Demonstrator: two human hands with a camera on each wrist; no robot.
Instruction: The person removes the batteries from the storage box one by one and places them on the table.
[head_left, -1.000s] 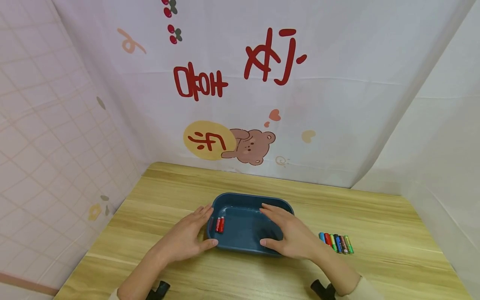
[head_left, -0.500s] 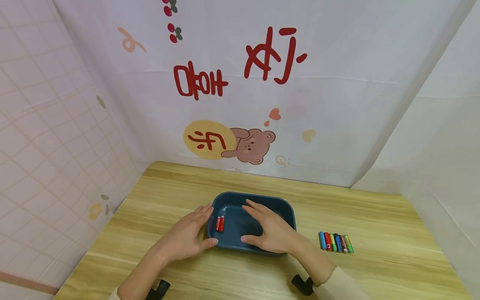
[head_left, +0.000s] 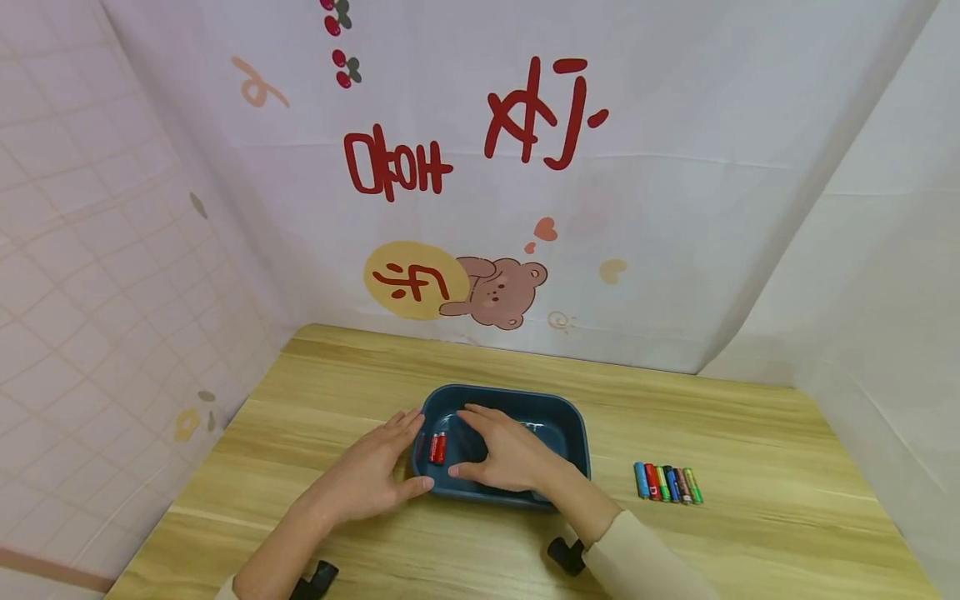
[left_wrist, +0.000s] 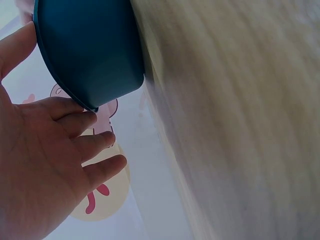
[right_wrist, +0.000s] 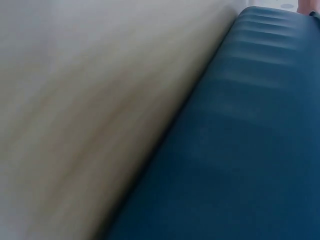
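A dark blue rectangular tray (head_left: 557,435) sits on the table, with two red batteries (head_left: 437,448) side by side near its left end. My left hand (head_left: 375,473) rests at the tray's left end, thumb and fingers spread along the rim. The left wrist view shows these fingers (left_wrist: 102,172) fairly straight beside the tray's outer wall (left_wrist: 90,47). Over the tray's inside is my right hand (head_left: 506,454), fingers and thumb spread apart, just right of the red batteries and holding nothing visible. The right wrist view shows mostly the tray's long outer side (right_wrist: 240,135).
To the tray's right, several coloured batteries (head_left: 667,483) lie in a neat row on the wood-grain table (head_left: 757,450). A white printed cloth (head_left: 675,217) hangs behind the table, and more cloth flanks both sides.
My right hand has moved left across the tray, from its right end to near the red batteries. The left hand has stayed at the left rim.
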